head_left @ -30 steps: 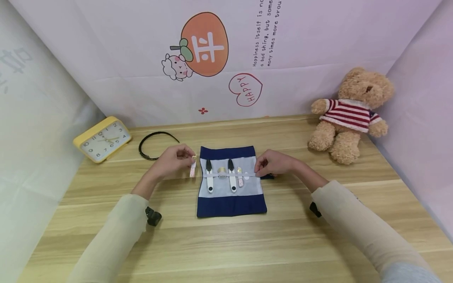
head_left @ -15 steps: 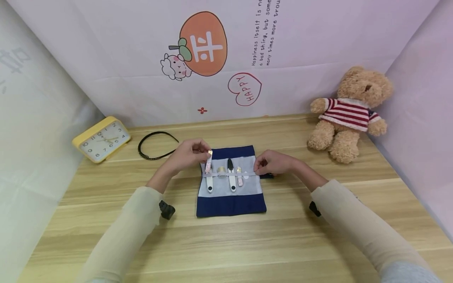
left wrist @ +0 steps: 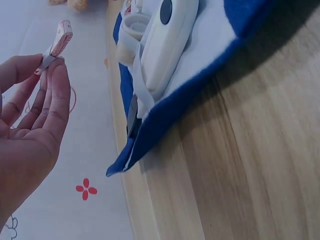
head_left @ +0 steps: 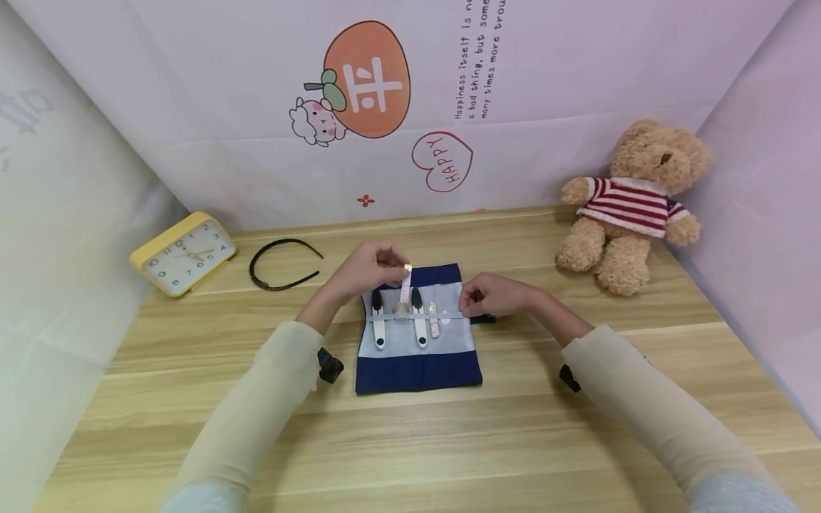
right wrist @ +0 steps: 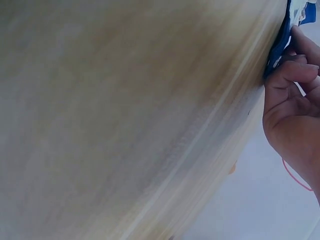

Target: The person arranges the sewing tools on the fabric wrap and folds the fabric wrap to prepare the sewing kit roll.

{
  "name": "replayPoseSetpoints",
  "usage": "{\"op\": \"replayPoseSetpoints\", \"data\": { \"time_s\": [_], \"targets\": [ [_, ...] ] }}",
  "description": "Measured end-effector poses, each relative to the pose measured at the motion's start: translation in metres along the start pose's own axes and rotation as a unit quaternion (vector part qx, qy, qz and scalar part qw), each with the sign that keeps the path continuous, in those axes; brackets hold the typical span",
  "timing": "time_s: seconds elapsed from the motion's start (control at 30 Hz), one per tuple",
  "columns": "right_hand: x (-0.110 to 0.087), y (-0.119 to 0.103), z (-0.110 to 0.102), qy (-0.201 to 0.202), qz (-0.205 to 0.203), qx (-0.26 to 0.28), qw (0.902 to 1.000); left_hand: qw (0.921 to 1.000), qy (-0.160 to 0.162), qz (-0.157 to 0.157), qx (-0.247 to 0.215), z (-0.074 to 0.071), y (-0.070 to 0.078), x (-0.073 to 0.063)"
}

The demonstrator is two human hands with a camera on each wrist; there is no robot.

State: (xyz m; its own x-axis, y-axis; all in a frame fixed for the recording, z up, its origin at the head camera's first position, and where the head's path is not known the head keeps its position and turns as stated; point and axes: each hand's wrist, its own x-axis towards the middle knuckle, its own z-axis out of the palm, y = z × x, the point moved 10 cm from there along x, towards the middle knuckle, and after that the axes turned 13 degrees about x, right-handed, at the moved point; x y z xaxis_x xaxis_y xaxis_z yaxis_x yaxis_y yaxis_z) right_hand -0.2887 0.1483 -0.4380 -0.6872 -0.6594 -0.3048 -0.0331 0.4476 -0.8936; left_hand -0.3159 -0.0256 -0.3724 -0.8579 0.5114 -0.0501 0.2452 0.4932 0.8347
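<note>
Pinch grip, left hand (head_left: 374, 271): thumb and fingertips nearly together on a folded tape strip (head_left: 406, 285), held over the open pouch (head_left: 417, 375).

One second ago I had the strip off beyond the pouch's left edge; half a second ago, over the left white-handled snipper (head_left: 380, 331); now it is farther right, its lower end in line with the thread spool (head_left: 402, 309), near the right snipper (head_left: 420, 331). Left wrist view shows the strip jutting past my fingertips, clear of the cloth. Right hand (head_left: 497, 296) unmoved: thumb and finger closed on the pouch's right edge, by the end of the elastic band (head_left: 452, 315). Second strip (head_left: 435, 326) under the band, as before.
</note>
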Motion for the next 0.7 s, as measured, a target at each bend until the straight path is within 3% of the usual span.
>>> {"op": "replayPoseSetpoints", "data": {
  "time_s": [0.23,0.47,0.7],
  "targets": [
    [0.001,0.001,0.000,-0.005,-0.008,0.004,1.0000,0.9998,-0.019,0.008,0.000,0.019,0.006,0.015],
    [0.000,0.001,0.000,-0.011,-0.010,0.002,0.9999,0.9986,-0.050,-0.014,0.012,0.040,0.006,0.031],
    [0.000,0.000,-0.001,-0.013,-0.013,-0.009,0.9998,0.9977,-0.063,-0.012,0.022,0.051,0.014,0.040]
  ]
}}
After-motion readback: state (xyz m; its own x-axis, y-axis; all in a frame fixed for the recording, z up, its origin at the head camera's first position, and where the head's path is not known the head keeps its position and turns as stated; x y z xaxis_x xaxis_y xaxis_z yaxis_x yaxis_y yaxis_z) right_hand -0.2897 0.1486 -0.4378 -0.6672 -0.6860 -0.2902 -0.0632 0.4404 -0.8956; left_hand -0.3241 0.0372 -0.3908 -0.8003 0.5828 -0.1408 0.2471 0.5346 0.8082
